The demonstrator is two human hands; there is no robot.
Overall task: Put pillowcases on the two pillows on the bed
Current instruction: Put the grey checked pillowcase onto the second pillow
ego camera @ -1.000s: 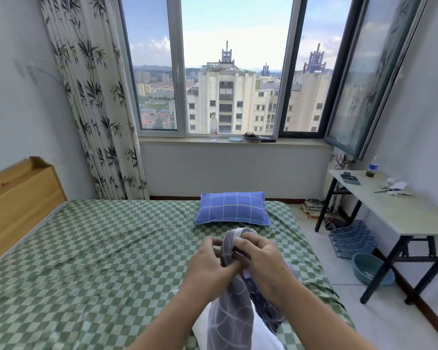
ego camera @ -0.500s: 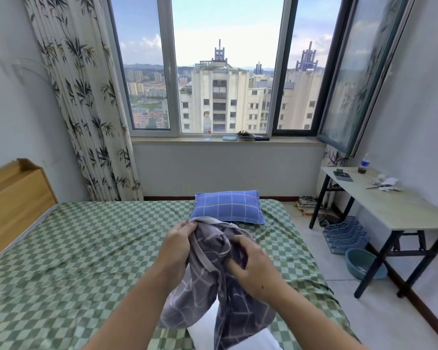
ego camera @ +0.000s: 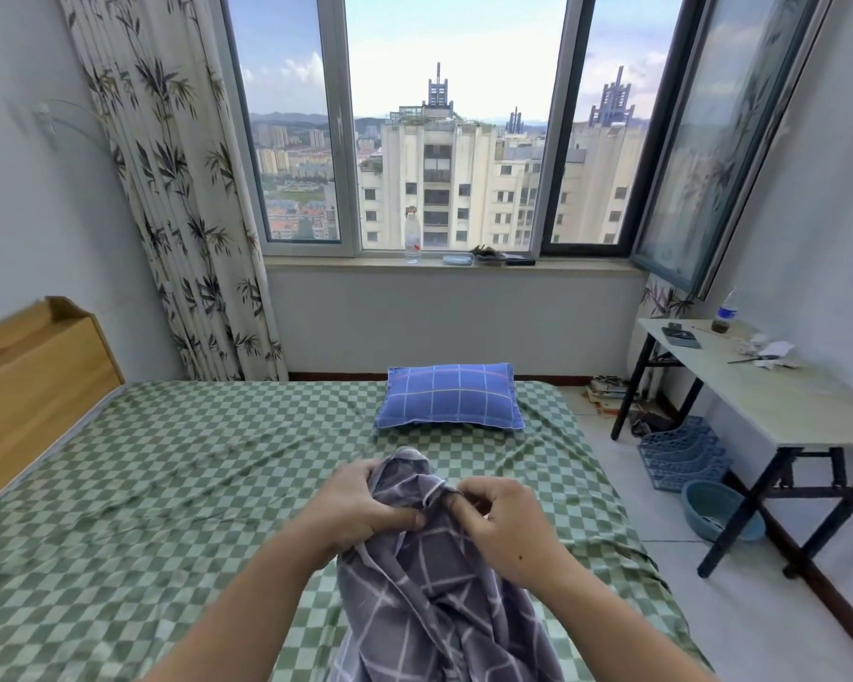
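Note:
A grey pillowcase with a white grid [ego camera: 429, 598] hangs bunched in front of me over the near part of the bed. My left hand [ego camera: 360, 509] grips its upper left edge, fingers curled into the cloth. My right hand [ego camera: 501, 521] pinches the cloth just to the right, fingers bent. The white pillow seen earlier beneath it is hidden by the cloth. A second pillow in a blue checked case [ego camera: 451, 397] lies flat at the far side of the bed, beyond both hands.
The bed has a green checked sheet [ego camera: 168, 484] and a wooden headboard [ego camera: 25, 376] at left. A table [ego camera: 779, 401] stands at right, with a blue rack [ego camera: 680, 455] and a basin [ego camera: 715, 509] on the floor. A bottle [ego camera: 412, 236] stands on the windowsill.
The hands have gathered the grey pillowcase and spread slightly apart along its top edge. The cloth has dropped over the white pillow, which no longer shows.

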